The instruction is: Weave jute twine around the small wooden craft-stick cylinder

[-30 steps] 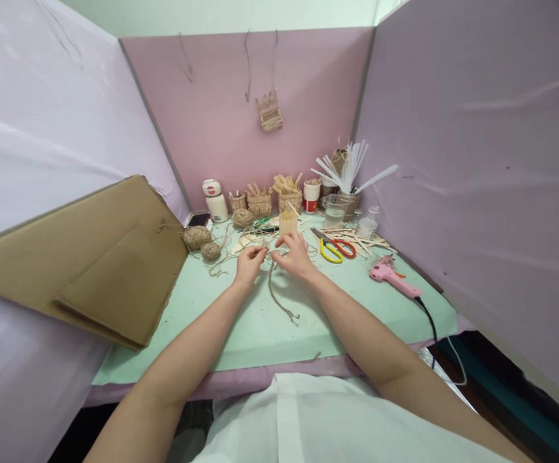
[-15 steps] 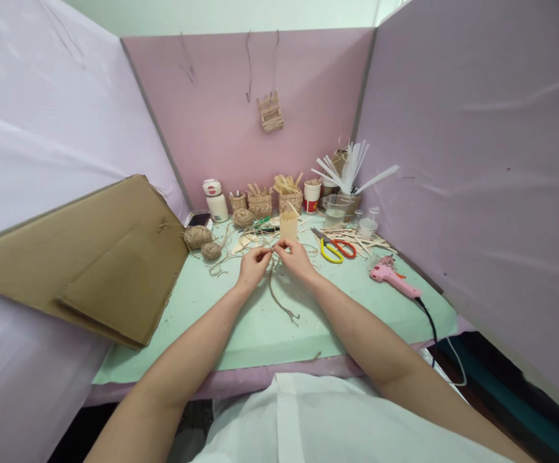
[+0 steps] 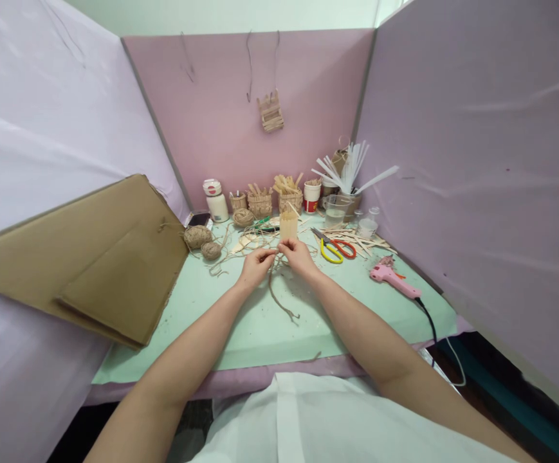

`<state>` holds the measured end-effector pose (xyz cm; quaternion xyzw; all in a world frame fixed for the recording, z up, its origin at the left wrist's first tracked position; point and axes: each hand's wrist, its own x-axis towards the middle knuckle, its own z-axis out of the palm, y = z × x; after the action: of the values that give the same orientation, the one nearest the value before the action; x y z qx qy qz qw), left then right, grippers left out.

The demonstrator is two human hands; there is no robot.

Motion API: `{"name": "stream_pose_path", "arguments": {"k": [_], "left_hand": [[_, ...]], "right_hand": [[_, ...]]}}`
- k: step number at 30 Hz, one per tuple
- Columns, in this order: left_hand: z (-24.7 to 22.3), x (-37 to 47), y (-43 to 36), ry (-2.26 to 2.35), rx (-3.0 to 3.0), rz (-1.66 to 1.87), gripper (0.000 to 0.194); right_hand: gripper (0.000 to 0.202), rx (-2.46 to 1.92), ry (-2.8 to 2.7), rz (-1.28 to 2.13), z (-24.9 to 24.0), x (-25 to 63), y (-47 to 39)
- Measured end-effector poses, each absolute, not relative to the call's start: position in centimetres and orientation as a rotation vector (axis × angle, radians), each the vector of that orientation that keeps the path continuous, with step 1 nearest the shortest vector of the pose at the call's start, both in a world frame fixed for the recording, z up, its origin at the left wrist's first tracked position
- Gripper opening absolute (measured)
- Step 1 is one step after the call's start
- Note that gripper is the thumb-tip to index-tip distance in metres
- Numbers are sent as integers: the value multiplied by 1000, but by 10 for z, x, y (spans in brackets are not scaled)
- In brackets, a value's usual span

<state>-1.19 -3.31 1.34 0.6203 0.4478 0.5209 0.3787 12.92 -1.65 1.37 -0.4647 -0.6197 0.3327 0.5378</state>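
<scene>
Over the middle of the table, my left hand (image 3: 256, 267) and my right hand (image 3: 298, 257) meet fingertip to fingertip, both closed in a pinch on brown twine (image 3: 279, 302). Its loose end trails down onto the table toward me. The exact spot where the fingers grip is small and partly hidden. Just beyond my right hand stands a small panel of pale wooden sticks (image 3: 288, 226). Loose loops of twine and wood scraps lie behind my left hand, with balls of twine (image 3: 198, 237) farther left.
Yellow-and-red scissors (image 3: 334, 247) lie right of my hands, near scattered wooden strips (image 3: 361, 239). A pink glue gun (image 3: 395, 281) with a black cord rests at the right edge. Cardboard sheets (image 3: 100, 263) lean at left. Stick-filled baskets (image 3: 260, 204) and a white bottle (image 3: 218, 206) line the back.
My left hand has shifted slightly to the right along with the pinched twine, and my right fingertips have moved a little. The other things on the table stay put.
</scene>
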Motion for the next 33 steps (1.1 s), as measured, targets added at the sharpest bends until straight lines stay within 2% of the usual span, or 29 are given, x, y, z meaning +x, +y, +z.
{"name": "stream_pose_path", "arguments": {"k": [10,16,23,33], "left_hand": [[19,-10,-37,1098,1482,1223,17],[15,-11,-36,1048,1292,1166,19],[14,-14,-32,1118,1262,1193,31],[14,-11,-35,1144,1298,1274,27]], "right_hand": [[22,-999,-1319,1142,17,128,-21],[16,-1034,-1280,1048,16,127,-18],[15,-1057,-1386,920,13,126,-17],[13,-1073,-1552,715,8,123,-19]]}}
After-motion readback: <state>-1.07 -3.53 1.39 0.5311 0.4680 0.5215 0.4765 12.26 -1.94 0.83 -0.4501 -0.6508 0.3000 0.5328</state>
